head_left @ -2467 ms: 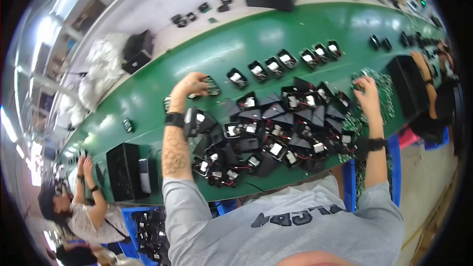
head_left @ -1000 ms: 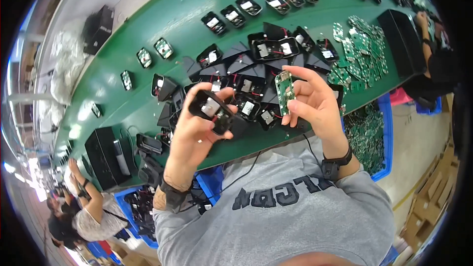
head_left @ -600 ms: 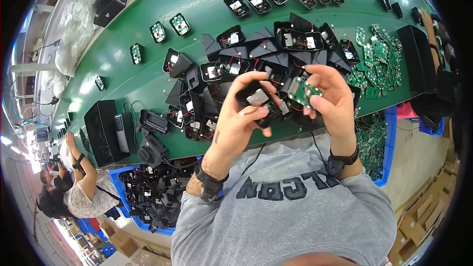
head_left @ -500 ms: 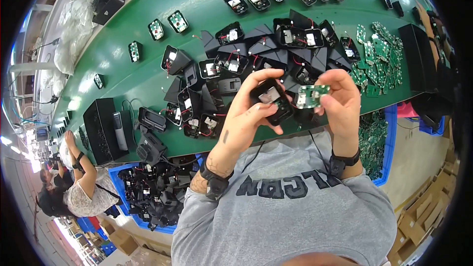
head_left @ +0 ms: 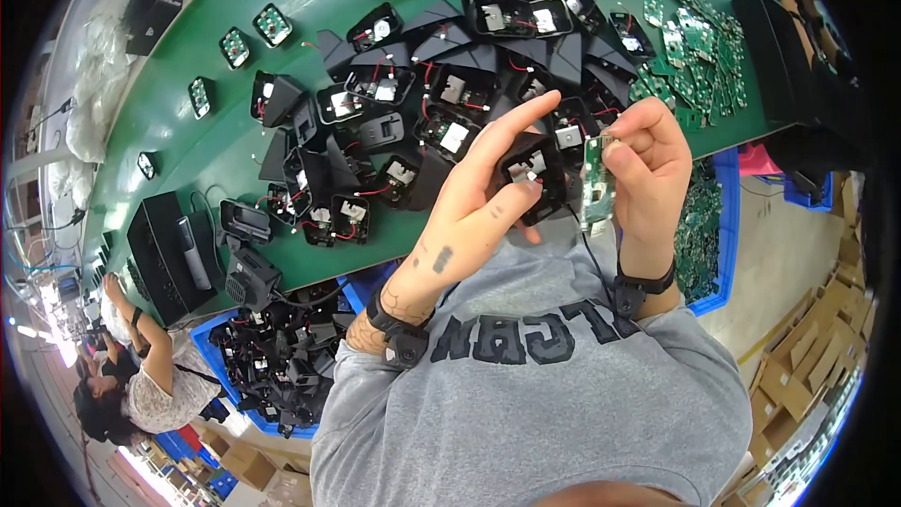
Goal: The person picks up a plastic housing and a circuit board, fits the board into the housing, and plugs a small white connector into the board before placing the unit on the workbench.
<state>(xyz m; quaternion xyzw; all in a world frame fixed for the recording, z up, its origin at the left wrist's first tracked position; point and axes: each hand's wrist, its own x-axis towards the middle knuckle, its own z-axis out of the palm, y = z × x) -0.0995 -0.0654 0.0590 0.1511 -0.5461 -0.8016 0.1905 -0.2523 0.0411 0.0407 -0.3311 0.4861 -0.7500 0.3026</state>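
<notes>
In my left hand [head_left: 483, 183] is a black plastic housing [head_left: 549, 190], open side up, with metal parts and a small white connector inside. My left thumb reaches over its rim to the connector, and the index finger is stretched out along the far side. Just to the right, my right hand [head_left: 648, 155] pinches a green circuit board [head_left: 598, 183] at its upper end between thumb and fingers. The board stands on edge beside the housing; whether a wire joins the two I cannot tell. Several similar black housings [head_left: 453, 136] with red wires lie piled beyond my hands.
Loose green boards [head_left: 699, 56] are heaped at the right of the green table [head_left: 211, 155], next to a black box [head_left: 774, 56]. Blue bins [head_left: 727, 263] stand below the front edge on both sides. Another black box [head_left: 174, 253] sits at left, near another person [head_left: 155, 366].
The circuit board has turned from lying flat to hanging upright in my right hand. My left hand has tilted the housing and straightened its index finger. The whole view has shifted.
</notes>
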